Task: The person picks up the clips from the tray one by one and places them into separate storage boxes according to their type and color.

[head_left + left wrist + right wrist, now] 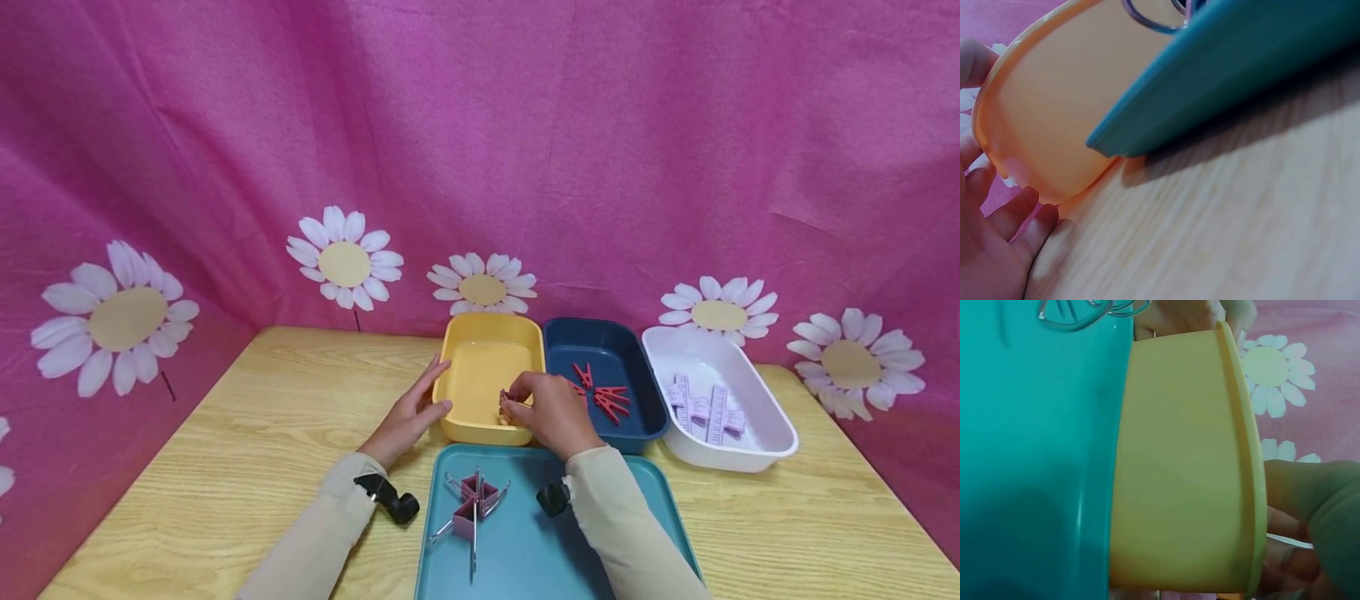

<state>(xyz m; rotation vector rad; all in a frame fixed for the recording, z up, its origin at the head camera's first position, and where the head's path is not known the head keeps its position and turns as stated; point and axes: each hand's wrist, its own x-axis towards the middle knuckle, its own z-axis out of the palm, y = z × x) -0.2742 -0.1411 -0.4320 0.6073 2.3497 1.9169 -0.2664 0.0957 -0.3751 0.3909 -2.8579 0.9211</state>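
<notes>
My left hand (408, 415) rests against the left side of a yellow plastic bin (483, 434), its fingers fairly straight along the wall. In the left wrist view that hand's fingers (1032, 228) lie by the bin's outer side. Over the bin's front right part, my right hand (558, 414) pinches a small pinkish-red binder clip (503, 407), partly covered by the fingers. The right wrist view has the front wall of the bin (1179, 462) blocking the clip. Several pink binder clips (465, 518) with silver wire handles lie on the teal tray (525, 546) below.
Right of the yellow bin stands a dark blue bin (596, 335) with several red clothespins (609, 402). Beside it, a white bin (753, 457) holds pale purple measuring tapes (716, 414). A pink cloth (480, 150) with daisies hangs behind the wooden table (247, 433).
</notes>
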